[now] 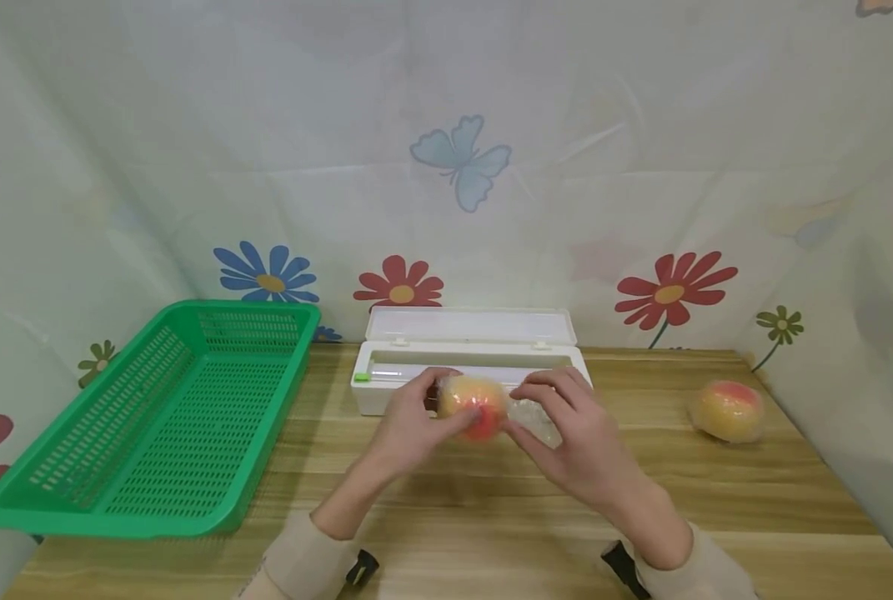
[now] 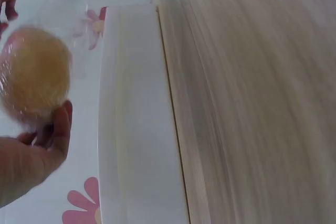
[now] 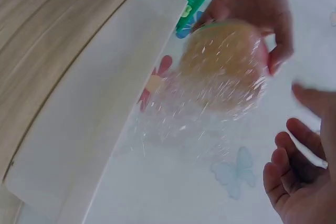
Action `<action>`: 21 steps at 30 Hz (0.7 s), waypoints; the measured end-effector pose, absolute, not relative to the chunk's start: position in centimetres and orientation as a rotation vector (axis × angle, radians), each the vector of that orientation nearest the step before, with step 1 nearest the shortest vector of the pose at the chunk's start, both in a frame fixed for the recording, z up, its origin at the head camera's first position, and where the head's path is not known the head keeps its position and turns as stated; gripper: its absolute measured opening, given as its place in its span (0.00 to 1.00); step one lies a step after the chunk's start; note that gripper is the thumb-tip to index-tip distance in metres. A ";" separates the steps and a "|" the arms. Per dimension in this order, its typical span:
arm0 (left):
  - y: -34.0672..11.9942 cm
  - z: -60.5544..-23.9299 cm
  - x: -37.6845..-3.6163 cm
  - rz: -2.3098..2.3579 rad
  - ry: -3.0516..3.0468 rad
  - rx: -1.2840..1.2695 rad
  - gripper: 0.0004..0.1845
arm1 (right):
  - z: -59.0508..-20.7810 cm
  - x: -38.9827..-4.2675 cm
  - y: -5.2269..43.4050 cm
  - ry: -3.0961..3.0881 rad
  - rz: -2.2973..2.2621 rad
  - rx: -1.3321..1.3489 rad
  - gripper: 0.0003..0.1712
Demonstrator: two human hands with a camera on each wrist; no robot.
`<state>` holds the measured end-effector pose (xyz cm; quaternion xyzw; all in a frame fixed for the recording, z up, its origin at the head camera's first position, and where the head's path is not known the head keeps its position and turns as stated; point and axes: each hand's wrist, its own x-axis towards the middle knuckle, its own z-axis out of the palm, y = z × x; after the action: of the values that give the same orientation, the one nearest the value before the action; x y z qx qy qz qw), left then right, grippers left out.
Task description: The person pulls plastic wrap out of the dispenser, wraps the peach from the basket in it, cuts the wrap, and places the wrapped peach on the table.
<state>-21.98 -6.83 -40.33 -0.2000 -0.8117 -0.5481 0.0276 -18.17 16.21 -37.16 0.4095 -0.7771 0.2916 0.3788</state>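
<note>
Near the middle of the head view, my left hand (image 1: 408,429) holds a round yellow fruit with a red blush (image 1: 464,396), thumb on the near side and fingers behind it. Clear plastic wrap covers the fruit, glossy and creased in the left wrist view. A loose, crumpled end of the wrap (image 3: 178,124) trails off it. My right hand (image 1: 581,442) is beside the fruit's right side, close to the loose wrap. In the right wrist view its thumb and bent fingers stand apart, with nothing between them.
Behind the hands stands a white wrap dispenser box (image 1: 374,404), its lid (image 1: 476,325) raised, with a green slider (image 1: 362,377) at the left. A green plastic basket (image 1: 116,523) is on the left. Another wrapped fruit (image 1: 729,412) lies to the right on the wooden table (image 1: 716,517).
</note>
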 end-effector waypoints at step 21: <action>-6.1 -39.8 -21.3 -1.693 -2.263 -0.689 0.27 | -39.2 -17.6 13.8 -2.117 1.573 0.656 0.23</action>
<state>-21.27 -6.13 -39.79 -0.2353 -0.7727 -0.5780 0.1162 -17.56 13.83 -39.24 0.2361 -0.7615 0.5657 0.2105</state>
